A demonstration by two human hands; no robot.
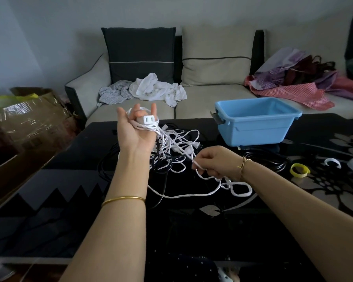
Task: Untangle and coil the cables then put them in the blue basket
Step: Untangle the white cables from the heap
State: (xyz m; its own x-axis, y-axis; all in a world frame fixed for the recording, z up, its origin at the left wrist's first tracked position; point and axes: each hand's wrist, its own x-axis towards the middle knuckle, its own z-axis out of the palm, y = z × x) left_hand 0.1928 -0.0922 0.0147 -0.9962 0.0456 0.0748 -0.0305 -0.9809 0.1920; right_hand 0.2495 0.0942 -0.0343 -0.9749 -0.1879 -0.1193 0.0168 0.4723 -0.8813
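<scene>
Now we are winding a white cable [172, 197] into a coil, and the work sits on a black table [253, 231], our landmark for everything else.

Nearest us on the table, a slack run of the white cable lies in loose loops. Our right hand [214, 162] hovers just above the table, knuckles up, fingers pressed together and pinching this cable, feeding it toward the other hand.

Farther in, our left hand [136, 129] is raised above the table, palm up, fingers loosely spread. Turns of white cable wrap around it, and a white socket end [148, 119] rests across the fingers; the grip is more a cradle than a clamp.

Below that hand, mid-table, white and black cables [167, 151] lie knotted in a pile, with another black cable [273, 162] to its right.

To wind well, we judge the right hand should draw the strand free of the pile slowly, keeping light tension, and lay each turn flat beside the last. A hard pull could tighten the knots.

At the table's far right edge stands the blue basket [255, 121], with nothing visible inside. Behind the table is a sofa [212, 94].
</scene>
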